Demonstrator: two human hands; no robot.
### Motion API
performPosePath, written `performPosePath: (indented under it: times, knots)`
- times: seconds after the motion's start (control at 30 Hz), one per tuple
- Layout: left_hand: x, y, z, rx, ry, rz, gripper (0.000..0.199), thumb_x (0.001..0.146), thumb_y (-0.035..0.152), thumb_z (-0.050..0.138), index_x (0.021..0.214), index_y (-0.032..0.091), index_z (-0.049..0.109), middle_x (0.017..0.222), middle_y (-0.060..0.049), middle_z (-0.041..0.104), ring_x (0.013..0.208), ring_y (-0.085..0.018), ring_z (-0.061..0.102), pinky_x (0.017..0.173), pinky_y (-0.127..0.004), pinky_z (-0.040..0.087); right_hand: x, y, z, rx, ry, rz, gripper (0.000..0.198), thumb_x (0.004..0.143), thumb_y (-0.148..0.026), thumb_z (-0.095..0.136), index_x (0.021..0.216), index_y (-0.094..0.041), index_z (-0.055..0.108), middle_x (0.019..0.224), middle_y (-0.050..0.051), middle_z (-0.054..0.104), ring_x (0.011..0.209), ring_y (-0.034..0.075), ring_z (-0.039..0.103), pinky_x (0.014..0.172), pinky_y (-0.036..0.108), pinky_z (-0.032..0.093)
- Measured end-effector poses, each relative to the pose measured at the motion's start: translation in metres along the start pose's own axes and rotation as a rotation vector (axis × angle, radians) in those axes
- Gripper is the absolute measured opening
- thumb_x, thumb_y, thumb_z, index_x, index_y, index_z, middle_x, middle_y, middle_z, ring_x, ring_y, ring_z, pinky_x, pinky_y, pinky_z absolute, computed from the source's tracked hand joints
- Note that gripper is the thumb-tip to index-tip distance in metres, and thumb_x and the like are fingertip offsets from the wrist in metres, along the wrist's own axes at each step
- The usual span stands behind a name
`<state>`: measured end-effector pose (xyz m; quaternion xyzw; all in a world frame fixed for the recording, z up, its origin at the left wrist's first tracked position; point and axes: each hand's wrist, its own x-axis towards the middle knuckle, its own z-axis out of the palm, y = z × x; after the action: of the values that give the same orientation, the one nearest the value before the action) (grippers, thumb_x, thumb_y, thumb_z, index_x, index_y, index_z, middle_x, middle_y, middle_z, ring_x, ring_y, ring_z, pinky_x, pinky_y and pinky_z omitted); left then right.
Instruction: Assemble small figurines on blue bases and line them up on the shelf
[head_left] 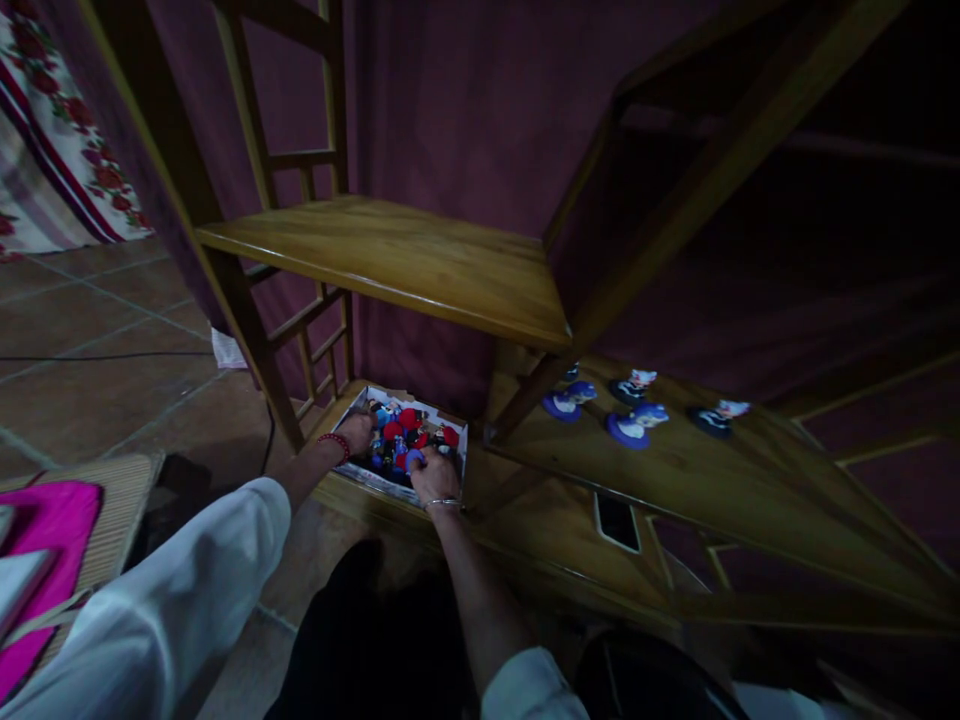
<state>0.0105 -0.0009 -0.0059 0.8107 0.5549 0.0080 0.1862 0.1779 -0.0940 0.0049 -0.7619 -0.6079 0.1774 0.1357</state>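
Observation:
A shallow cardboard box (459, 462) full of small figurines (409, 420) in red, blue and black sits on the low wooden shelf. My left hand (355, 434), with a red bead bracelet, reaches over the box's left side; its fingers curl down among the figurines, and what they hold is hidden. At the box's front right, my right hand (435, 476), wearing a silver bangle, has its fingers closed at the round purple base of a figurine (413, 459). The rest of that figurine is hard to make out in the dim light.
Above the box juts a wooden shelf board (390, 250). To the right, several figurines on round bases (634, 425) stand on another shelf (720, 480). A phone (617, 522) lies lower down. Slanting posts frame the unit; a pink cloth (56, 540) is at left.

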Motion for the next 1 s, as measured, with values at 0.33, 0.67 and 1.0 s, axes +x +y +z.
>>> performPosePath:
  times: [0.33, 0.67, 1.0]
  knots:
    - [-0.009, 0.012, 0.006, -0.029, -0.137, -0.045, 0.025, 0.068, 0.034, 0.058, 0.080, 0.012, 0.062, 0.078, -0.013, 0.064, 0.079, -0.024, 0.059, 0.070, -0.032, 0.043, 0.003, 0.001, 0.003, 0.003, 0.003, -0.006, 0.023, 0.079, -0.030, 0.042, 0.088, -0.021, 0.061, 0.085, 0.005, 0.068, 0.078, 0.016, 0.061, 0.065, 0.021, 0.039]
    - [-0.009, 0.008, 0.019, -0.237, -0.151, -0.033, 0.022, 0.053, 0.026, 0.067, 0.071, 0.016, 0.060, 0.064, -0.005, 0.059, 0.070, -0.021, 0.055, 0.061, -0.027, 0.038, 0.002, -0.001, 0.001, -0.005, -0.006, 0.000, 0.026, 0.079, -0.032, 0.041, 0.090, -0.021, 0.062, 0.087, 0.006, 0.068, 0.081, 0.017, 0.061, 0.067, 0.023, 0.039]
    - [-0.010, 0.001, 0.021, -0.623, -0.066, -0.044, 0.026, 0.050, 0.013, 0.065, 0.073, 0.019, 0.056, 0.066, 0.003, 0.051, 0.062, -0.013, 0.048, 0.056, -0.023, 0.036, 0.000, -0.003, -0.003, -0.018, -0.021, 0.017, 0.026, 0.079, -0.032, 0.042, 0.091, -0.022, 0.062, 0.088, 0.006, 0.068, 0.081, 0.017, 0.060, 0.065, 0.023, 0.039]
